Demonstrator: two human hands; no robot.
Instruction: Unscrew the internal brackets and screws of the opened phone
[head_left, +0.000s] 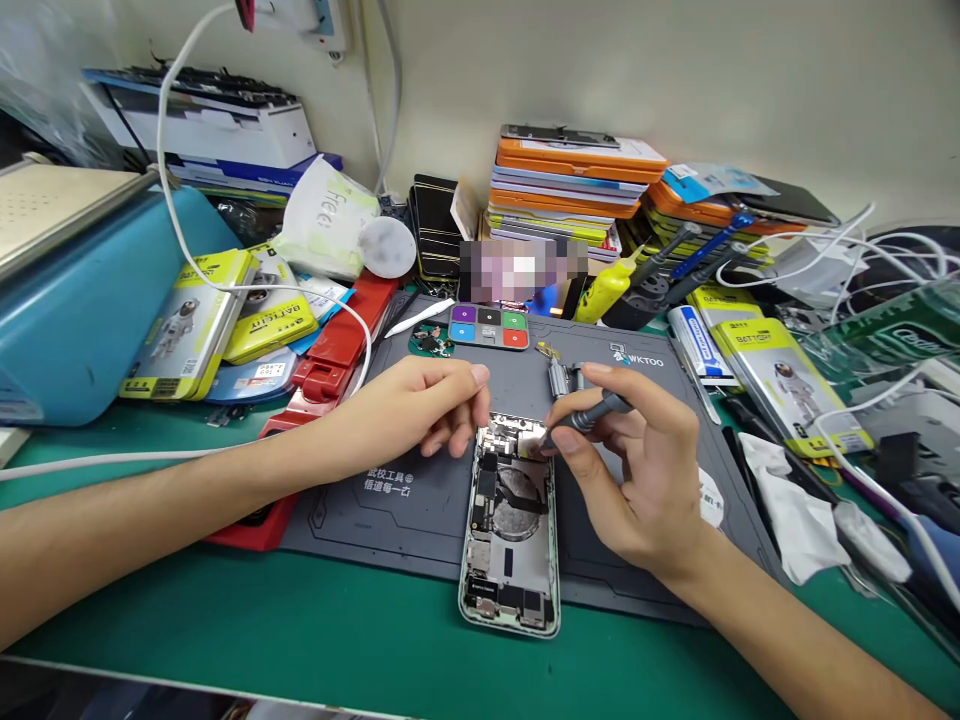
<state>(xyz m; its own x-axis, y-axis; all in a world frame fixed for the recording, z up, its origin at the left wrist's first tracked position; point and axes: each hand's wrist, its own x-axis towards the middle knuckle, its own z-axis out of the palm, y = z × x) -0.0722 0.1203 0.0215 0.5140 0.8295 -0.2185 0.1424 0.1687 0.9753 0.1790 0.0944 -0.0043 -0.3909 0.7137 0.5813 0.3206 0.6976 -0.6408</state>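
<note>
We see 2 bare hands over 1 open phone (514, 540). The phone lies centre, long side running away from us, most of it on the grey mat (420, 520), near end past the mat's edge over the green table (337, 640). Insides exposed: round coil (517, 510) mid-phone, dark parts along the left side and near end.

Right hand (645, 475): thumb and fingers pinch a grey screwdriver (592, 412), slanted, low end at the phone's far right part. We can't tell if the tip touches.

Left hand (431, 405): fingers half curled at the phone's far left corner. We can't tell if they pinch anything or touch the phone.

Beyond the hands, on the mat: color pad (489, 327) with 6 patches, green board (430, 340) just left of it, small metal tool (559, 380) near the right fingers.

Left of the mat we have a red clamp (330, 370) overlapping its edge, then 2 yellow battery boxes (187, 330). At the back, a stack of cases (570, 175), some orange, and a yellow bottle (607, 288), tilted. Right: green bottle (892, 330), on its side.
</note>
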